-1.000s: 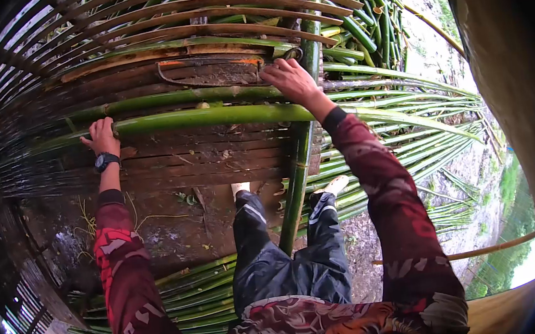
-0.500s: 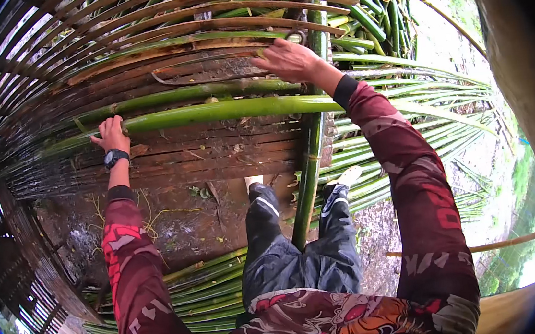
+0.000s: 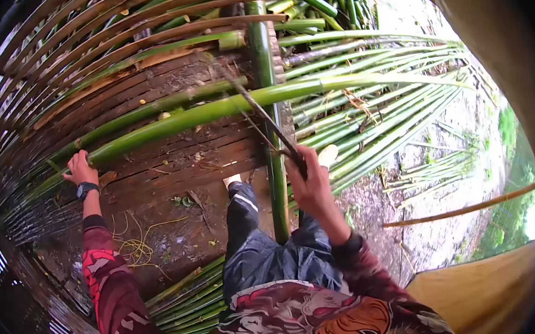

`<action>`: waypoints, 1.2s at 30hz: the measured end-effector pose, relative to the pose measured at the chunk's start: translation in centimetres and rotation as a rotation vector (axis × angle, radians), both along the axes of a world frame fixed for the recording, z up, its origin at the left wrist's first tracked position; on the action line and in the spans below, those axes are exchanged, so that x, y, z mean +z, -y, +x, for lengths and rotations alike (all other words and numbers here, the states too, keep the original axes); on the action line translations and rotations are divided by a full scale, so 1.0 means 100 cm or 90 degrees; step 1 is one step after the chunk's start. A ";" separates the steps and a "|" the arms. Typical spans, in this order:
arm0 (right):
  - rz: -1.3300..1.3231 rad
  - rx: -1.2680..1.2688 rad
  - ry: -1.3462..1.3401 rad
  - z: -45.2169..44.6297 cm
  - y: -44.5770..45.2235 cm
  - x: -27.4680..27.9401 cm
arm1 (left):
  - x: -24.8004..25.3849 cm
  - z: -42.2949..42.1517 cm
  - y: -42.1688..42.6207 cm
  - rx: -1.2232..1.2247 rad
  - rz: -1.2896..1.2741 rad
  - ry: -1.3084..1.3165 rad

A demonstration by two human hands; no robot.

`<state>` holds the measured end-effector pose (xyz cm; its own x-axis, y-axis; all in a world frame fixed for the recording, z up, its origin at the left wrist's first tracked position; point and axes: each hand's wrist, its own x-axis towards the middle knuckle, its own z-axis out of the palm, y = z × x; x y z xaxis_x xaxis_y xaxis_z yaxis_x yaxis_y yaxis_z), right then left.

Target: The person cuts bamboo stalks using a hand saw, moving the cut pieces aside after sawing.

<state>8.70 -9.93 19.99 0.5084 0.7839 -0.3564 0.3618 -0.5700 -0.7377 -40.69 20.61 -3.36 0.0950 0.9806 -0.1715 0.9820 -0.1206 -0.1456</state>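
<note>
A long green bamboo pole [image 3: 203, 114] lies across the slatted bench and over an upright-looking thick bamboo bar [image 3: 262, 57]. My left hand [image 3: 80, 168], with a watch on the wrist, is closed round the pole's left part. In front of my right thigh, my right hand [image 3: 308, 179] grips one end of a long thin dark tool [image 3: 267, 118]. A fine line runs beside its dark bar, and its far end is blurred above the pole; its exact kind is unclear. Behind the pole, a second green bamboo length [image 3: 163, 105] rests on the slats.
Curved slats [image 3: 198, 5] rise at the back. Many cut bamboo poles [image 3: 367, 124] spread out on the right, with more stacked [image 3: 190, 302] beside my legs. Yellow twine [image 3: 135, 246] lies on the muddy ground. A thin stick [image 3: 468, 211] crosses at the right.
My right hand has picked up the thin tool from the slats and come down toward my body. My left hand stays on the pole. The view has shifted, and the pole now looks more tilted.
</note>
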 end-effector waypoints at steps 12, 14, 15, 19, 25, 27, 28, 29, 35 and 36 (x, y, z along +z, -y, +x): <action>0.002 -0.180 0.018 -0.043 0.057 -0.019 | -0.005 -0.006 0.002 -0.030 0.026 -0.008; 0.037 -0.197 0.023 -0.046 0.055 -0.020 | -0.006 -0.004 0.001 -0.021 0.021 -0.007; 0.036 -0.204 0.018 -0.047 0.058 -0.024 | -0.006 -0.004 0.000 -0.028 0.020 -0.012; 0.079 -0.203 0.052 -0.046 0.069 -0.050 | -0.003 -0.003 0.006 -0.021 0.013 -0.022; 0.127 -0.234 0.044 -0.045 0.088 -0.073 | 0.003 0.001 0.008 -0.002 -0.006 -0.019; 0.088 -0.218 0.039 -0.047 0.088 -0.074 | 0.005 -0.002 0.005 -0.008 -0.044 -0.032; 0.103 -0.211 0.052 -0.049 0.091 -0.082 | 0.010 0.001 0.007 -0.007 -0.043 -0.034; 0.103 -0.208 0.050 -0.049 0.093 -0.083 | 0.021 0.013 0.010 -0.009 -0.046 -0.093; 0.107 -0.205 0.043 -0.055 0.097 -0.074 | 0.128 0.267 0.080 -0.329 -0.105 0.239; 0.114 -0.209 0.055 -0.056 0.098 -0.074 | 0.093 0.285 0.089 -0.356 -0.117 0.223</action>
<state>3.06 -19.74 12.61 0.7649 0.6204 -0.1734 0.2462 -0.5303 -0.8113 -12.22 11.67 5.95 0.6584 0.7263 -0.1975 0.7508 -0.6154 0.2399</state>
